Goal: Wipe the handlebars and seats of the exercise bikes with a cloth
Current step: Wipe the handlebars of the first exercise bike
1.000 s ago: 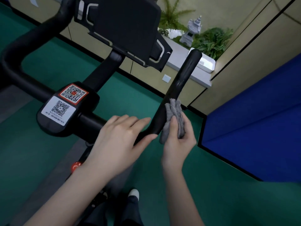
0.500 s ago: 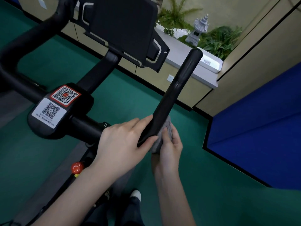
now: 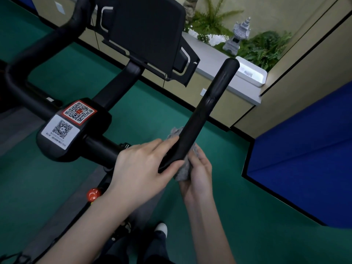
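Right now my left hand (image 3: 141, 168) clasps the right handlebar horn (image 3: 205, 111) at its bend, thumb and forefinger round it. My right hand (image 3: 198, 180) holds the grey cloth (image 3: 183, 170) bunched under it, beside that thumb. Beyond my fingers, I judge its upper length and the left handlebar (image 3: 38, 50) are yet to wipe; no seat shows.

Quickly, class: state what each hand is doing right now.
Left hand: holding the handlebar.
Right hand: holding the grey cloth against it.

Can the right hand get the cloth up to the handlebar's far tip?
Probably yes: the right hand holds the cloth against the handlebar, whose upper length to the tip is bare; the left hand grips it lower down.
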Available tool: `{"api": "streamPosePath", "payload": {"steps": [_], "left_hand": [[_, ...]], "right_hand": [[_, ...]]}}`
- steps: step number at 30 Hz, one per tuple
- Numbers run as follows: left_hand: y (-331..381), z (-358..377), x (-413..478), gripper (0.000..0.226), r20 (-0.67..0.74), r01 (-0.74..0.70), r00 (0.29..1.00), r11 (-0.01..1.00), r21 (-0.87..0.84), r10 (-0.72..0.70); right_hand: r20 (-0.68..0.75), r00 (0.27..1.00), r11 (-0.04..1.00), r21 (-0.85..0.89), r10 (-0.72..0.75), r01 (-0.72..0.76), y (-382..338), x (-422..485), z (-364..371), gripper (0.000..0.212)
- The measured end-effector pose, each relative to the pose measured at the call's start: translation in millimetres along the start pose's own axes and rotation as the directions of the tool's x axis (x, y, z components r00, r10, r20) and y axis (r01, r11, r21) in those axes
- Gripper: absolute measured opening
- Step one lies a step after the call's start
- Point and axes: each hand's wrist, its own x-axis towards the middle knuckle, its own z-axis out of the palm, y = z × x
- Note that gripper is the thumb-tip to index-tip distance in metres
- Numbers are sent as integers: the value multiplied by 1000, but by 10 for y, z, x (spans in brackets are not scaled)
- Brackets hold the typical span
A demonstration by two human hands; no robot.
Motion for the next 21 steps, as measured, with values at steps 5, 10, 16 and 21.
{"api": "streamPosePath", "payload": {"steps": [5,10,16,21], "left_hand": [[8,-7,-3,49,5,6,1000,1000,3,-6],[2,-5,3,49,15,5,1000,1000,-4,-5],[-3,21,0,46,-4,4,1000,1000,-5,-4],[26,1,6,48,13,7,1000,1000,-3,-7]], "right_hand": [[11,998,998,-9,-64,65,61,-150,-69,22],[-33,995,995,-37,-98,97,36,-103,-49,20],[-51,993,994,-51,-102,99,82,-145,-92,17],[-95,989,992,50,-114,119,-52,3,-32,19]]}}
